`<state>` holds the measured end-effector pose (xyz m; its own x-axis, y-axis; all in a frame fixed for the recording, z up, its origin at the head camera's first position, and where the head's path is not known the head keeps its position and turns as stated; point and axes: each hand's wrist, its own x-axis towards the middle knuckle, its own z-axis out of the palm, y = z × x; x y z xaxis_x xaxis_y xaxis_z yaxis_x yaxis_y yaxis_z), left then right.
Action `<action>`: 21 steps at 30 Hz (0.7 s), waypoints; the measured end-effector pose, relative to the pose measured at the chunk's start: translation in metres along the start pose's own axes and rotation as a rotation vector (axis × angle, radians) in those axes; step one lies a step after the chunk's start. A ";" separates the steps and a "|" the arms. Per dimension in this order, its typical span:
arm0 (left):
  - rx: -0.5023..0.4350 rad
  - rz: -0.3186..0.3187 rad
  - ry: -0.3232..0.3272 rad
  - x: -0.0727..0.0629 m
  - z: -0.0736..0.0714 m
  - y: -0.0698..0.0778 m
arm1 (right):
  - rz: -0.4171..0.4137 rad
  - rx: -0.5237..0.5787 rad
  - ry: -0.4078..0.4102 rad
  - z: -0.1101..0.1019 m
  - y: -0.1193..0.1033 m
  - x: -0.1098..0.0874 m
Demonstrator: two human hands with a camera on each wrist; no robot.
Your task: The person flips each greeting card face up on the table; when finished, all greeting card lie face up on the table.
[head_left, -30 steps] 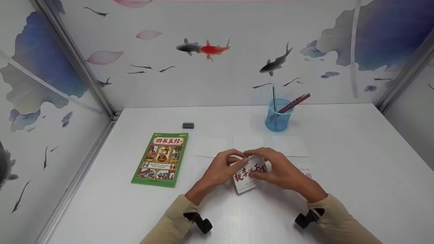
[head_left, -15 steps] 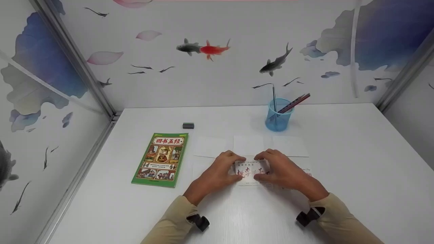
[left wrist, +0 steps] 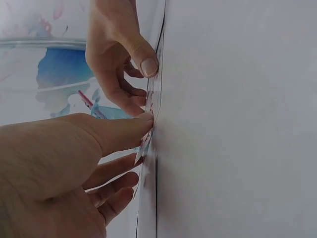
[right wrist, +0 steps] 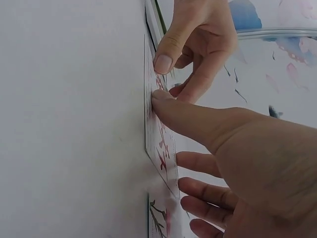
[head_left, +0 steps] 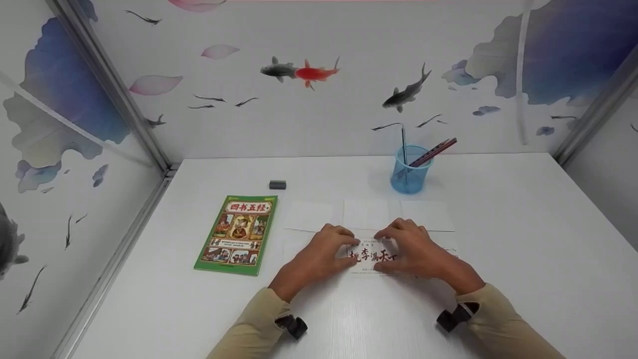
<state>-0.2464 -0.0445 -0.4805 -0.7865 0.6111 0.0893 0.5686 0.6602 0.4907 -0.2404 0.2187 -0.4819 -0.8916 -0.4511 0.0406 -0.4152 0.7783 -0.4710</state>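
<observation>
A white card (head_left: 369,255) with red Chinese brush lettering lies low over the table in front of me, its long side level in the head view. My left hand (head_left: 326,254) pinches its left end, thumb on the printed face. At the right end my right hand (head_left: 413,249) holds it, thumb (right wrist: 173,106) on the face and fingertips along the far edge in the right wrist view. Another card (right wrist: 159,218) with a plant drawing lies beside it, mostly hidden by the right hand in the head view.
Blank white cards (head_left: 369,212) form a row just behind the hands. A green-edged book (head_left: 237,234) lies to the left, a small dark block (head_left: 277,185) behind it. Toward the back right stands a blue mesh cup (head_left: 409,182) with pencils (head_left: 434,151).
The card was tilted and raised toward me a second ago; it has turned level and come down close to the table. Both hands have spread slightly to its two ends.
</observation>
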 end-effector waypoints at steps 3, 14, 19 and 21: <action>0.013 0.007 0.002 -0.001 0.000 0.000 | -0.001 0.005 -0.002 0.000 0.000 0.000; -0.034 0.014 -0.002 -0.009 -0.007 -0.004 | -0.037 0.020 0.020 -0.001 0.000 -0.001; -0.061 0.020 0.007 -0.020 -0.021 -0.017 | -0.059 0.086 0.034 0.000 -0.007 0.002; -0.074 0.015 0.011 -0.026 -0.026 -0.023 | -0.086 0.112 0.032 0.001 -0.013 0.006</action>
<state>-0.2454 -0.0874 -0.4717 -0.7810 0.6154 0.1064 0.5611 0.6167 0.5521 -0.2398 0.2050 -0.4765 -0.8597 -0.4985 0.1118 -0.4688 0.6829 -0.5602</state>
